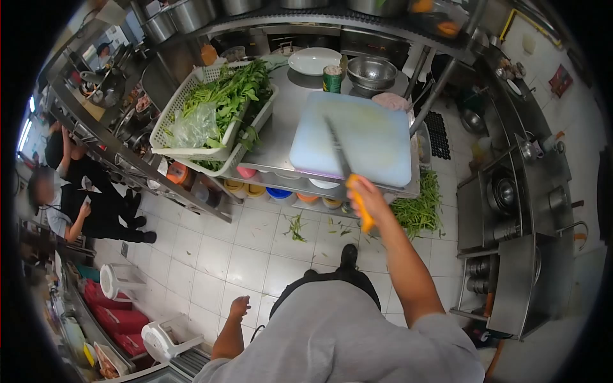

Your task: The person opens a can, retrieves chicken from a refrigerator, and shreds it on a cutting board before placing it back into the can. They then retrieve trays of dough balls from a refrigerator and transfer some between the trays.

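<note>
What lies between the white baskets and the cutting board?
In the head view, only a bare strip of metal table shows between the white baskets and the cutting board.

Half-hidden and cut-off things around the board (383,143)
Over the board, the right hand (369,195) covers part of the handle of the knife (340,152). Behind the board, print on the can (332,83) is too small to read. Left of the board, the upper basket (190,153) hides much of the lower basket (228,167). Beyond the board, the picture's top edge cuts off the pots (191,14). Far left of the board, one person's (60,199) head is blurred.
</note>
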Demonstrator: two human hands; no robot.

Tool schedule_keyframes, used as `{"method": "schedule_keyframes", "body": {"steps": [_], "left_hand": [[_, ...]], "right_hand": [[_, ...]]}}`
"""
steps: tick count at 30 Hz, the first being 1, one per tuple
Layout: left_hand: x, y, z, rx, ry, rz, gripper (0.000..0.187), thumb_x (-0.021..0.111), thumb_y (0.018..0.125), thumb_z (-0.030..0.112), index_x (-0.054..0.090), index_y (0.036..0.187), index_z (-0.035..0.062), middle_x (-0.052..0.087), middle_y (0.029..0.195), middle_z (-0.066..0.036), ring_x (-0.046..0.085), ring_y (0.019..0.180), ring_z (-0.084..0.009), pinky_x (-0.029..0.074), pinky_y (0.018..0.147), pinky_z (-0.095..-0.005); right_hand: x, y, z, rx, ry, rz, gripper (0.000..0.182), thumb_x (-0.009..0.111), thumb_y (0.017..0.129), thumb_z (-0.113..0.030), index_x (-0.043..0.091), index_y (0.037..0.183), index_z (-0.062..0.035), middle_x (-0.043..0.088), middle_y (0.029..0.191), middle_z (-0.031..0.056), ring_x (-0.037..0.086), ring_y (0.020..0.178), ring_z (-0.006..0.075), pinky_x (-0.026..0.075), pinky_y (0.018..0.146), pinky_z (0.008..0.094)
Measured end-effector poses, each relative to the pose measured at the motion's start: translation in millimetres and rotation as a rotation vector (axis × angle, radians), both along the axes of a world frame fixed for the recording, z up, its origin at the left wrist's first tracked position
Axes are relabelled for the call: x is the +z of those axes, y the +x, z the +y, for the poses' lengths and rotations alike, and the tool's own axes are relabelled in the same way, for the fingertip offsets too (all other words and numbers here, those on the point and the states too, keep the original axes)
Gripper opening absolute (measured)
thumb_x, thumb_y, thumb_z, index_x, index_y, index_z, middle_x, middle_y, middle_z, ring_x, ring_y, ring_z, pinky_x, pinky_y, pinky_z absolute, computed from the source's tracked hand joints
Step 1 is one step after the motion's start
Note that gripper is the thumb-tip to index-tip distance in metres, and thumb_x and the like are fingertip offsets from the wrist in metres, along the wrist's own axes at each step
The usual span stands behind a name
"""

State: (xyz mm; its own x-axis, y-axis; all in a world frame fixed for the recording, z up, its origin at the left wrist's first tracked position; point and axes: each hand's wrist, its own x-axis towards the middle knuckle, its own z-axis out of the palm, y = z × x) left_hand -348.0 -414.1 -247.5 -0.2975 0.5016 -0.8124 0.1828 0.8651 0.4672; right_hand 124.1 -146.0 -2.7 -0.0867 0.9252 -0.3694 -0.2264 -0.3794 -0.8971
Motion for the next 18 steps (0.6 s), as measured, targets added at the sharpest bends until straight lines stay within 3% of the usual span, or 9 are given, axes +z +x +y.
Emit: {"method": "schedule_keyframes", "body": {"steps": [3, 5, 6, 11, 13, 14, 15, 17, 18], "left_hand": [[17, -6, 16, 0.048, 0.073, 0.03, 0.044, 0.055, 0.087, 0.038, 0.056, 0.116, 0.0057, 0.061, 0.104, -0.008, 0.063, 0.089, -0.0201, 0.045, 0.063, -0.034], [29, -5, 21, 0.071, 0.149, 0.029, 0.045, 0.052, 0.088, 0.038, 0.052, 0.12, 0.0063, 0.059, 0.111, -0.009, 0.061, 0.096, -0.0228, 0.046, 0.076, -0.0413], [28, -5, 18, 0.106, 0.197, 0.023, 0.04, 0.053, 0.088, 0.035, 0.056, 0.116, 0.0066, 0.062, 0.102, -0.007, 0.064, 0.089, -0.0201, 0.045, 0.063, -0.0332], [15, 10, -31, 0.145, 0.123, -0.017, 0.041, 0.052, 0.087, 0.037, 0.055, 0.115, 0.007, 0.061, 0.103, -0.006, 0.064, 0.089, -0.0208, 0.045, 0.064, -0.0351], [8, 16, -62, 0.078, 0.13, -0.069, 0.038, 0.053, 0.086, 0.039, 0.056, 0.105, 0.0063, 0.061, 0.098, -0.007, 0.064, 0.09, -0.0208, 0.045, 0.063, -0.0356], [-13, 5, -80, -0.274, 0.042, 0.046, 0.037, 0.057, 0.084, 0.039, 0.055, 0.102, 0.0058, 0.062, 0.093, -0.009, 0.064, 0.084, -0.0244, 0.046, 0.061, -0.0386], [-35, -12, -110, -0.791, 0.658, 0.251, 0.036, 0.059, 0.082, 0.037, 0.054, 0.098, 0.005, 0.064, 0.086, -0.012, 0.064, 0.077, -0.0294, 0.047, 0.06, -0.0445], [-81, -14, -115, -1.3, 0.227, 0.345, 0.015, 0.057, 0.083, 0.018, 0.053, 0.092, 0.0059, 0.065, 0.08, -0.014, 0.063, 0.075, -0.0323, 0.048, 0.063, -0.0479], [-87, -16, -99, -1.347, 0.234, 0.329, 0.015, 0.057, 0.083, 0.018, 0.053, 0.092, 0.0059, 0.065, 0.08, -0.014, 0.063, 0.075, -0.0323, 0.048, 0.063, -0.0479]], "right_hand": [[-8, -49, 67, 0.139, 0.062, 0.115, 0.033, 0.053, 0.093, -0.031, 0.047, 0.118, -0.0104, 0.051, 0.082, 0.0036, 0.046, 0.052, 0.009, 0.039, 0.04, 0.022], [-18, -58, 105, 0.108, 0.055, 0.138, 0.029, 0.054, 0.092, -0.032, 0.048, 0.111, -0.0107, 0.051, 0.08, 0.0026, 0.046, 0.052, 0.009, 0.039, 0.04, 0.0226], [-24, -59, 115, 0.077, 0.033, 0.156, 0.025, 0.055, 0.091, -0.032, 0.049, 0.103, -0.011, 0.051, 0.078, 0.0016, 0.047, 0.053, 0.0089, 0.04, 0.04, 0.0232], [-41, 10, 97, -0.131, -0.043, 0.19, 0.022, 0.057, 0.09, -0.029, 0.051, 0.104, -0.0133, 0.051, 0.077, 0.0013, 0.046, 0.051, 0.0089, 0.039, 0.039, 0.0235], [-44, 42, 71, -0.293, -0.038, 0.095, 0.029, 0.057, 0.09, -0.03, 0.051, 0.113, -0.0133, 0.051, 0.077, 0.0014, 0.045, 0.048, 0.0089, 0.039, 0.038, 0.0247], [-40, 50, 55, -0.308, -0.046, 0.087, 0.029, 0.057, 0.09, -0.03, 0.051, 0.113, -0.0133, 0.051, 0.077, 0.0014, 0.045, 0.048, 0.0089, 0.039, 0.038, 0.0247], [-33, 58, 34, -0.442, 0.014, -0.137, 0.035, 0.057, 0.09, -0.03, 0.049, 0.119, -0.0133, 0.051, 0.077, 0.0015, 0.045, 0.048, 0.0089, 0.039, 0.037, 0.0252], [-22, 77, -22, -0.632, 0.041, -0.375, 0.041, 0.057, 0.09, -0.031, 0.048, 0.126, -0.0132, 0.051, 0.077, 0.0017, 0.046, 0.047, 0.0089, 0.039, 0.037, 0.0257], [-15, 87, -50, -0.519, 0.047, -0.463, 0.043, 0.055, 0.091, -0.03, 0.045, 0.13, -0.0133, 0.051, 0.077, 0.0018, 0.046, 0.048, 0.0088, 0.039, 0.037, 0.0254]]}}
